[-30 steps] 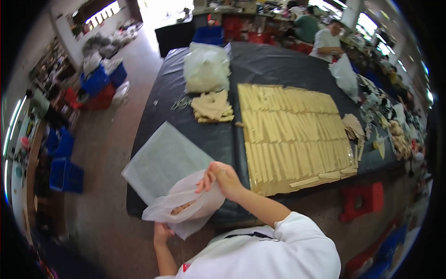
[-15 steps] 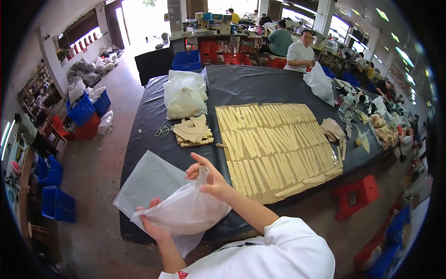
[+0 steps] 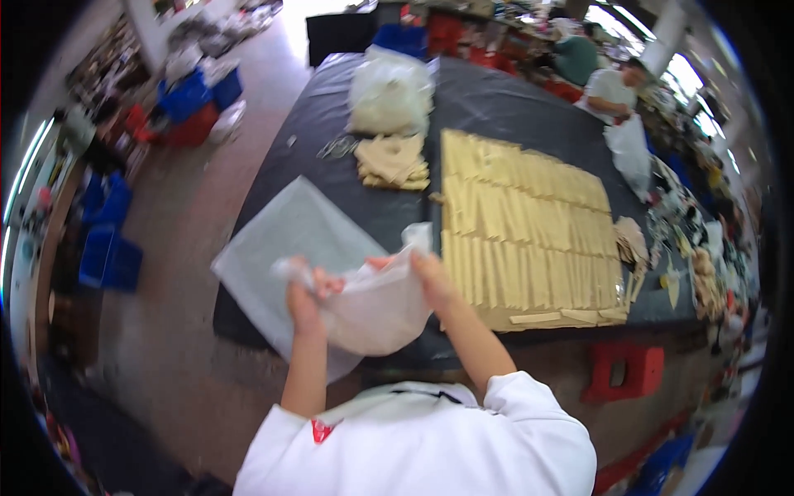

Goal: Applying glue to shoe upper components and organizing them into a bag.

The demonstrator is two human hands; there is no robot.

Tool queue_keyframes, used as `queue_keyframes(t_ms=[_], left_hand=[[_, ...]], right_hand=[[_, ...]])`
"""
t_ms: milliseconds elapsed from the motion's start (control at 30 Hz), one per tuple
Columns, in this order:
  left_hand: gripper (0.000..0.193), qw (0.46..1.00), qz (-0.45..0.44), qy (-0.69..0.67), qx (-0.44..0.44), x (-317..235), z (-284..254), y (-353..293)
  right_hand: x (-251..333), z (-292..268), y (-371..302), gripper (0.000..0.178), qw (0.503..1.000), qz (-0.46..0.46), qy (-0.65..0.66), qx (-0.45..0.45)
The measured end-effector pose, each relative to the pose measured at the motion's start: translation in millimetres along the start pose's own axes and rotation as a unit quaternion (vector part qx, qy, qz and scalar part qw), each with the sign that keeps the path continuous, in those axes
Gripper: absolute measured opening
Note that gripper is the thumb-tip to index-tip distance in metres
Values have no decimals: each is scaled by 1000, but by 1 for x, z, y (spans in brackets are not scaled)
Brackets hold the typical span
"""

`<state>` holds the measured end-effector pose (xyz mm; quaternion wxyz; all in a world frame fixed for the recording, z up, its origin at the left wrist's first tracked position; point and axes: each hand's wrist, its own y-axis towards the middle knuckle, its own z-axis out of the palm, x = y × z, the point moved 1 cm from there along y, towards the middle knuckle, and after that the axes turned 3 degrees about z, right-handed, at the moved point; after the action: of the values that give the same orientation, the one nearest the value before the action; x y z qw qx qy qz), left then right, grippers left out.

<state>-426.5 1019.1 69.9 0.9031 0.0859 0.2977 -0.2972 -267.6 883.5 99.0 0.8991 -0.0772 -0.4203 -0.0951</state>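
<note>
A translucent white plastic bag [image 3: 376,310] hangs between my two hands over the near left part of the dark table. My left hand [image 3: 308,289] grips its left edge, slightly blurred, with bunched plastic rising above the fingers. At the opposite edge, my right hand [image 3: 426,273] is closed on the bag, and a gathered corner sticks up beside it. What the bag holds, if anything, cannot be made out. Under it lies a flat clear plastic sheet or bag [image 3: 298,236]. To the right are rows of pale yellow strips [image 3: 529,236] on a brown board.
Beyond my hands sit a stack of beige cut pieces [image 3: 393,161] and a full translucent bag [image 3: 389,95]. A red stool [image 3: 624,372] stands by the near right edge. Blue bins [image 3: 110,258] are on the left floor. Across the table, a person in white [image 3: 608,91] handles a white bag [image 3: 630,157].
The view has tilted down and shifted left. My hands have moved apart to opposite edges of the bag, which now spreads between them. The person across the table now bends over a white bag.
</note>
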Motion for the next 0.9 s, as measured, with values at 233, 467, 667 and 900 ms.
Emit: queue_keyframes(t_ms=[233, 467, 667, 900], left_hand=[[23, 987, -136, 27, 80, 9, 44, -2], [14, 940, -200, 278, -14, 33, 36, 16], [31, 892, -74, 416, 163, 30, 18, 18], [34, 879, -108, 428, 181, 6, 34, -3]], right_hand=[[3, 17, 17, 31, 996, -12, 60, 62], [-26, 32, 8, 11, 919, -101, -378, -55], [-13, 30, 17, 31, 648, -258, -717, -7], [-10, 32, 15, 54, 577, -206, -790, -26]])
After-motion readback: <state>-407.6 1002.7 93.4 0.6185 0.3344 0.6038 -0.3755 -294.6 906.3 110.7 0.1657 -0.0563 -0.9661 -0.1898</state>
